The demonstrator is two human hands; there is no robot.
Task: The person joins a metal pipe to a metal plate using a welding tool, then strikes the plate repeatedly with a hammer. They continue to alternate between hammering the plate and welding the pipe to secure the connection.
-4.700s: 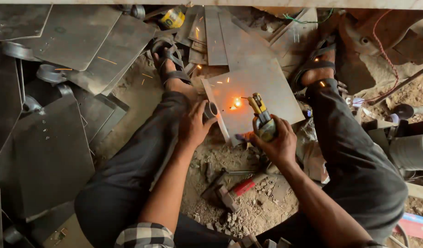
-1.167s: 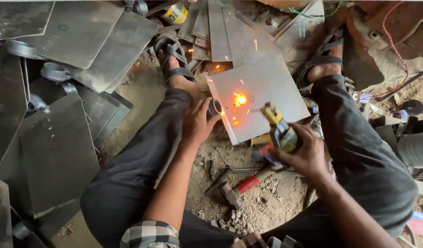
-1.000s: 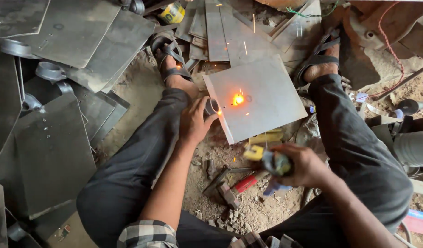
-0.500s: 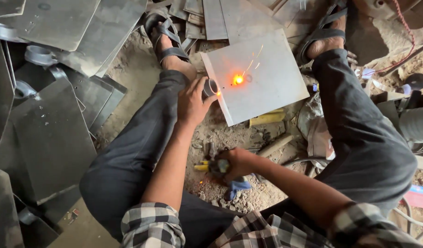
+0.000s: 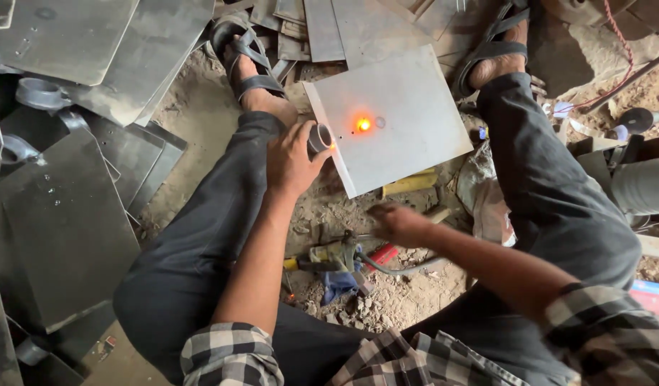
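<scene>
Stacked grey metal sheets (image 5: 65, 236) lay on the ground at the left, with ring-shaped offcuts among them. Right of these, the person sat on the dirt floor (image 5: 193, 121), legs apart, sandalled feet at the far side.

The left hand (image 5: 290, 161) was curled around a short metal pipe piece (image 5: 319, 137), pinching it against the near-left edge of a square metal plate (image 5: 394, 118). The plate lay flat between the two feet, and the pipe touched its edge. An orange glowing spot (image 5: 363, 124) showed on the plate just right of the pipe, with a small round mark beside it.

On the floor near the body lay a welding holder (image 5: 329, 256) with a cable leading right, a red-handled tool (image 5: 384, 254) just beside it, and a yellow bar (image 5: 409, 184) under the plate's near edge.

The right hand (image 5: 395, 223) was over the floor between the plate and the holder, blurred; whether its fingers were spread or closed could not be told, and it appeared to hold nothing.

Risks noted: the bare left hand sat close to the glowing spot, so heat travelling through the plate or pipe could burn the fingers. The pipe was held by finger pressure alone and could slip off line. Open sandals and loose clutter left the feet exposed to hot metal.
</scene>
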